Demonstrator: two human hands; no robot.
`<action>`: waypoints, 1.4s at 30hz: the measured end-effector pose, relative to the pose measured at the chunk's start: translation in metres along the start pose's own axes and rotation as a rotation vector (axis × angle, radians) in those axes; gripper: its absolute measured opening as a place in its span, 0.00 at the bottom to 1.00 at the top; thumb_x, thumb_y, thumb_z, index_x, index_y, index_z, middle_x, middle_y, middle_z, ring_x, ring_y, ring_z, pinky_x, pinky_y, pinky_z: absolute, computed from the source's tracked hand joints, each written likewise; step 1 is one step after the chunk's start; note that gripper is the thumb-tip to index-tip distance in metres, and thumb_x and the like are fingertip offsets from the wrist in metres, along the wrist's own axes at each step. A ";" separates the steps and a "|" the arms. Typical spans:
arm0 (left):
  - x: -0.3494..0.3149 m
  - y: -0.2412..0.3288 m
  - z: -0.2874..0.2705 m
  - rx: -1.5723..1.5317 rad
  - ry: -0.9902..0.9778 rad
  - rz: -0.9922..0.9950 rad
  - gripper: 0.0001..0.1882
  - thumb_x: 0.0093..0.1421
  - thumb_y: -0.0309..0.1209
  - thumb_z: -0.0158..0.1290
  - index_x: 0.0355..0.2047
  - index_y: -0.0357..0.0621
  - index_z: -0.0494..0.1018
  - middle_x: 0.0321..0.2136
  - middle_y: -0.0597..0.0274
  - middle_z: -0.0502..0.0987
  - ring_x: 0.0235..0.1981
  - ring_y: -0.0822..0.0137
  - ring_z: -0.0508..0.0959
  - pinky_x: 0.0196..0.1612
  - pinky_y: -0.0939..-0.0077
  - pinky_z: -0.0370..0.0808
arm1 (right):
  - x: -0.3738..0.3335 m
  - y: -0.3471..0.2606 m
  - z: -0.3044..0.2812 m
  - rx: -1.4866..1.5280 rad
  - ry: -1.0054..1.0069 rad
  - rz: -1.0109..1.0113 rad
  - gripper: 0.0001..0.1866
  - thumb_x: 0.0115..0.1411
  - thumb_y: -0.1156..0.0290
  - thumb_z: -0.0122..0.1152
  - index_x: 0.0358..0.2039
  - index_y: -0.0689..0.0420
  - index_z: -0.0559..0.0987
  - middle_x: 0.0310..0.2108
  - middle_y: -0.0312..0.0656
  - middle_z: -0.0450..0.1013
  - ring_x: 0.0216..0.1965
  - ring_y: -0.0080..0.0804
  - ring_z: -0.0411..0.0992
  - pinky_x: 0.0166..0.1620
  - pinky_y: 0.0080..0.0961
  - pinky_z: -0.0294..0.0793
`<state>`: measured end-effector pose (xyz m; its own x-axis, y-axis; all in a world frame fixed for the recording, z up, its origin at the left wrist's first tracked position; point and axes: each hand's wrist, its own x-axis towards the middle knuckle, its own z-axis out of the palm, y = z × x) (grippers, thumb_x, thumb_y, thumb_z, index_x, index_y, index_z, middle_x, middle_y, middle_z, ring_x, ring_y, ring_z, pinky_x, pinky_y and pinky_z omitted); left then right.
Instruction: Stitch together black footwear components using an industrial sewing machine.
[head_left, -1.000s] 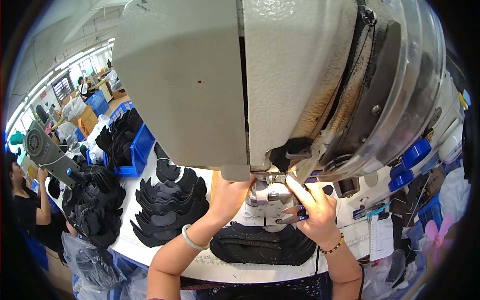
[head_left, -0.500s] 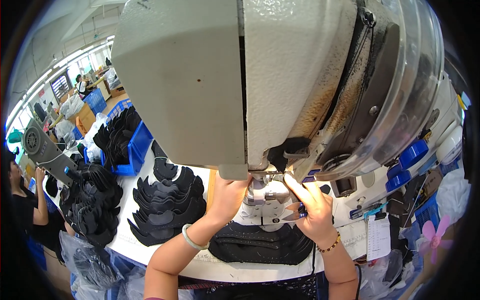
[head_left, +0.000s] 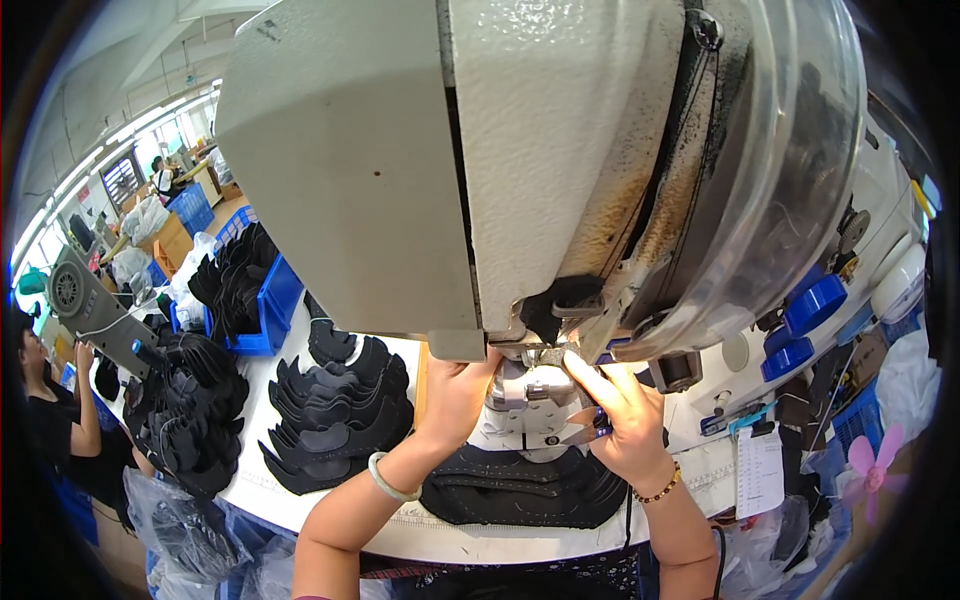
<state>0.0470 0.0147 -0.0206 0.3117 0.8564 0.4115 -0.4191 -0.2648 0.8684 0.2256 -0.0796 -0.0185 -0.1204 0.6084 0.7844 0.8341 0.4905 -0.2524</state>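
Observation:
A large pale sewing machine [head_left: 350,180] fills the upper middle. My left hand [head_left: 458,395] is at the left of its needle area, its fingertips hidden behind the machine's head. My right hand [head_left: 630,420] has thread snips [head_left: 580,434] tucked in it, blades pointing left. Its index finger reaches to the needle area, at the edge of a dark piece of material [head_left: 552,356] mostly hidden by the machine. Between the hands stands the metal post [head_left: 530,390]. Below them lies a stack of black stitched pieces [head_left: 520,488] on the white table [head_left: 470,540].
Left of my forearm are overlapping black cut pieces [head_left: 335,420], a dark heap [head_left: 190,410] and a blue bin [head_left: 275,305]. At right hang a paper sheet [head_left: 759,470], blue thread spools [head_left: 800,325] and a pink fan [head_left: 872,465]. Another person [head_left: 60,400] sits at far left.
The view has shifted slightly, so the machine's head appears a little farther left. Both hands stay at the needle area, and the snips remain in my right hand.

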 end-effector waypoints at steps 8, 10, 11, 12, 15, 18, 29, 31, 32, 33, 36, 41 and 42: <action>-0.001 0.003 0.008 -0.032 0.053 0.048 0.06 0.61 0.22 0.49 0.30 0.36 0.76 0.24 0.72 0.74 0.24 0.82 0.69 0.26 0.85 0.64 | -0.003 0.005 0.000 0.001 -0.024 -0.044 0.32 0.36 0.70 0.70 0.46 0.60 0.76 0.30 0.45 0.71 0.25 0.37 0.70 0.28 0.27 0.69; -0.001 0.002 0.000 -0.015 -0.006 0.040 0.06 0.61 0.22 0.49 0.30 0.36 0.76 0.25 0.71 0.75 0.26 0.82 0.70 0.29 0.85 0.66 | -0.003 0.005 -0.001 0.001 -0.021 -0.043 0.31 0.37 0.70 0.69 0.46 0.60 0.76 0.30 0.45 0.70 0.25 0.37 0.70 0.28 0.27 0.69; -0.001 0.002 -0.004 0.004 -0.063 0.034 0.06 0.61 0.22 0.49 0.31 0.35 0.75 0.27 0.70 0.75 0.28 0.81 0.71 0.31 0.84 0.68 | -0.003 0.004 -0.001 0.004 -0.018 -0.045 0.30 0.38 0.70 0.69 0.46 0.60 0.76 0.29 0.45 0.70 0.24 0.38 0.69 0.28 0.28 0.69; -0.001 0.000 -0.003 0.004 -0.064 0.034 0.06 0.61 0.22 0.49 0.31 0.35 0.75 0.27 0.70 0.75 0.28 0.81 0.71 0.31 0.84 0.68 | -0.003 0.004 -0.001 0.004 -0.017 -0.045 0.30 0.38 0.70 0.69 0.46 0.60 0.76 0.29 0.45 0.70 0.24 0.38 0.69 0.28 0.28 0.69; -0.001 -0.004 0.000 0.254 0.022 0.178 0.06 0.61 0.22 0.49 0.33 0.35 0.75 0.29 0.69 0.76 0.30 0.80 0.71 0.33 0.84 0.68 | 0.000 0.004 0.001 0.050 -0.015 -0.024 0.27 0.41 0.72 0.67 0.46 0.61 0.77 0.29 0.45 0.70 0.24 0.37 0.69 0.28 0.26 0.68; -0.001 -0.003 -0.003 0.040 -0.015 0.023 0.06 0.61 0.22 0.48 0.34 0.35 0.75 0.30 0.68 0.76 0.30 0.80 0.71 0.33 0.84 0.68 | 0.002 0.006 0.001 0.075 0.003 -0.019 0.25 0.43 0.74 0.64 0.47 0.61 0.76 0.28 0.44 0.70 0.23 0.34 0.68 0.26 0.24 0.67; 0.002 0.013 0.005 0.179 0.022 -0.055 0.07 0.59 0.22 0.48 0.34 0.33 0.75 0.30 0.66 0.76 0.32 0.76 0.72 0.36 0.79 0.69 | 0.001 0.001 -0.002 0.018 -0.016 -0.007 0.31 0.35 0.78 0.67 0.47 0.61 0.76 0.31 0.45 0.72 0.24 0.36 0.70 0.28 0.25 0.69; 0.002 0.011 0.001 0.202 0.009 -0.056 0.07 0.59 0.22 0.48 0.34 0.33 0.75 0.30 0.66 0.76 0.32 0.76 0.72 0.36 0.79 0.69 | 0.000 -0.002 -0.002 -0.004 -0.031 -0.003 0.32 0.35 0.77 0.68 0.47 0.60 0.76 0.33 0.46 0.72 0.24 0.37 0.71 0.28 0.26 0.69; 0.003 0.007 -0.002 0.269 -0.023 -0.015 0.07 0.59 0.22 0.48 0.34 0.33 0.75 0.30 0.66 0.76 0.32 0.76 0.72 0.36 0.79 0.69 | -0.001 -0.003 -0.001 -0.015 -0.028 0.001 0.32 0.34 0.77 0.68 0.47 0.60 0.76 0.34 0.46 0.72 0.25 0.38 0.71 0.29 0.26 0.70; 0.003 0.005 -0.003 0.335 -0.056 0.026 0.06 0.59 0.22 0.48 0.34 0.33 0.75 0.30 0.66 0.76 0.32 0.76 0.72 0.36 0.80 0.69 | -0.002 -0.004 -0.001 -0.026 -0.024 0.006 0.33 0.34 0.76 0.68 0.47 0.60 0.76 0.35 0.47 0.72 0.25 0.38 0.71 0.29 0.27 0.70; 0.003 0.010 0.002 0.194 -0.009 -0.066 0.07 0.60 0.22 0.48 0.34 0.33 0.75 0.30 0.66 0.76 0.32 0.77 0.72 0.36 0.80 0.69 | -0.002 -0.004 0.000 -0.021 -0.025 0.018 0.33 0.33 0.76 0.69 0.47 0.60 0.76 0.36 0.47 0.72 0.26 0.38 0.72 0.30 0.28 0.70; 0.002 0.009 0.000 0.141 0.006 -0.092 0.07 0.60 0.22 0.48 0.34 0.34 0.75 0.30 0.67 0.76 0.32 0.77 0.72 0.37 0.80 0.69 | -0.003 -0.002 0.001 -0.014 -0.006 0.012 0.34 0.32 0.76 0.69 0.47 0.60 0.76 0.36 0.47 0.72 0.26 0.39 0.72 0.30 0.27 0.71; 0.002 0.009 -0.001 0.165 -0.006 -0.096 0.07 0.60 0.23 0.48 0.35 0.34 0.75 0.30 0.67 0.76 0.32 0.77 0.71 0.37 0.80 0.69 | -0.003 -0.002 0.000 -0.016 -0.009 0.014 0.34 0.32 0.77 0.69 0.47 0.60 0.76 0.36 0.47 0.72 0.26 0.39 0.72 0.30 0.27 0.71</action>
<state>0.0434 0.0145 -0.0123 0.3492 0.8787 0.3256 -0.2414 -0.2514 0.9373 0.2238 -0.0821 -0.0204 -0.1136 0.6207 0.7758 0.8444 0.4718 -0.2539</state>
